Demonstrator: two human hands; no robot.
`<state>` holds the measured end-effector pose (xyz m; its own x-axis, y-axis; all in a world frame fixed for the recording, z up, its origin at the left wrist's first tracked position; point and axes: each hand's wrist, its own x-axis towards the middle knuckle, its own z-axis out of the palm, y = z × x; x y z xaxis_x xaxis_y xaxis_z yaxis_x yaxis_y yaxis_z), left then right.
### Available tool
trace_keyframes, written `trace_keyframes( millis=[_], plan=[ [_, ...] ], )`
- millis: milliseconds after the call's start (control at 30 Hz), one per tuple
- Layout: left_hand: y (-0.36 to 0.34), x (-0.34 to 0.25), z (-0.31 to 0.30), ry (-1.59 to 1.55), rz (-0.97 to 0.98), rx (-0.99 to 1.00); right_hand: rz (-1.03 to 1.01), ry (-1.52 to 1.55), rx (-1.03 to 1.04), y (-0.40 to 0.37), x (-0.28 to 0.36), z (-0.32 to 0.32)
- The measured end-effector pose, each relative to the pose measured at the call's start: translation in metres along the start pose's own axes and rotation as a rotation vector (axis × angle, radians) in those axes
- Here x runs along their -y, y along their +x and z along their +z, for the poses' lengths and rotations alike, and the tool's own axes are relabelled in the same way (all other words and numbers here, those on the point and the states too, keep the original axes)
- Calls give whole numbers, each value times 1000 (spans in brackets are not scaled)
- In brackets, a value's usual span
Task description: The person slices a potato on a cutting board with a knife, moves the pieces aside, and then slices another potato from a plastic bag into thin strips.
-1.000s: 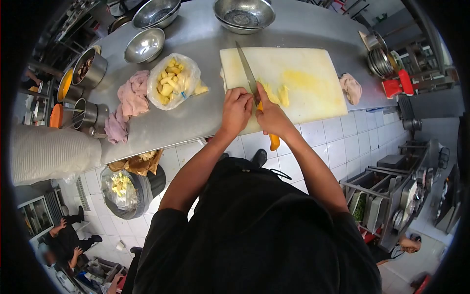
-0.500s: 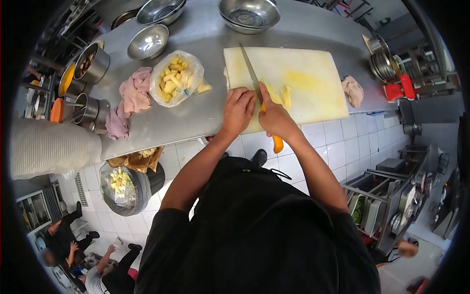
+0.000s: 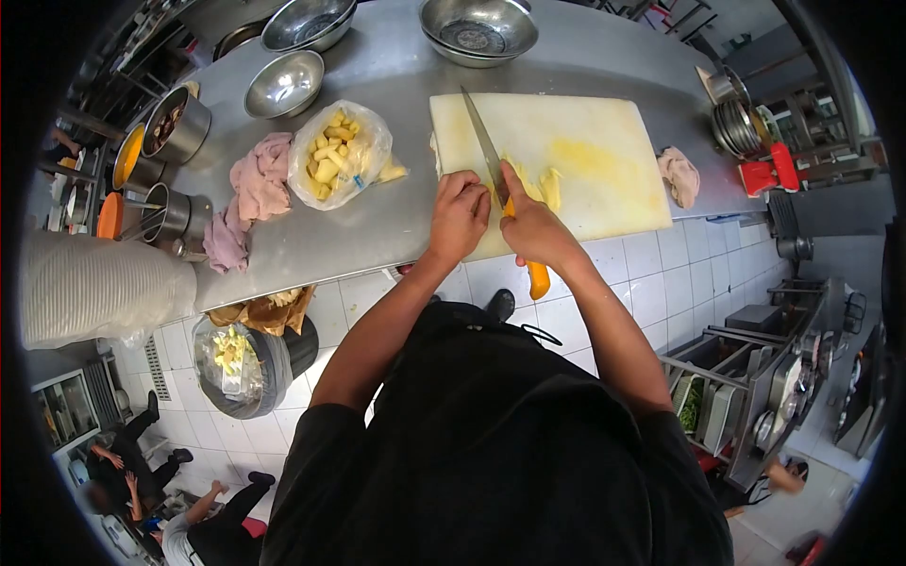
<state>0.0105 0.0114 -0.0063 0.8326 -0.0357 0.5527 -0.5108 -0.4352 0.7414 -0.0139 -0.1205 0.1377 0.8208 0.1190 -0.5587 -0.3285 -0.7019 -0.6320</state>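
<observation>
My right hand (image 3: 538, 234) is closed round the orange handle of a large kitchen knife (image 3: 484, 130), its index finger stretched along the top of the blade. The blade points away from me across the left part of a white cutting board (image 3: 604, 118). Just left of the blade, my left hand (image 3: 459, 219) has its fingers curled down at the board; whatever they grip is hidden beneath them. Thin pale-yellow slices (image 3: 550, 187) lie on the board right of the knife. Left of the board sits an open plastic bag (image 3: 377, 141) with peeled yellow chunks (image 3: 332, 162) inside.
Steel bowls (image 3: 479, 33) stand at the table's far side. Pink cloths (image 3: 261, 179) lie left of the bag, and another cloth (image 3: 679, 176) lies right of the board. Metal pots (image 3: 184, 132) and stacked white lids (image 3: 104, 288) line the left. A lined bin (image 3: 269, 363) stands below.
My hands and the knife keep nearly the same pose. The view has shifted very slightly. At the lower left, two people's arms have moved a little.
</observation>
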Motion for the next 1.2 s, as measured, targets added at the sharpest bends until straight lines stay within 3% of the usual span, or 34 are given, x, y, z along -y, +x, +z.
trace_keyframes(
  millis=[467,1200],
  plan=[
    [3,-2,-4,17,54,-1,-19,-3,-13,2,-5,-13],
    [-3,-17,6,112,-97,-3,-3,1,4,4,-9,-10]
  ],
)
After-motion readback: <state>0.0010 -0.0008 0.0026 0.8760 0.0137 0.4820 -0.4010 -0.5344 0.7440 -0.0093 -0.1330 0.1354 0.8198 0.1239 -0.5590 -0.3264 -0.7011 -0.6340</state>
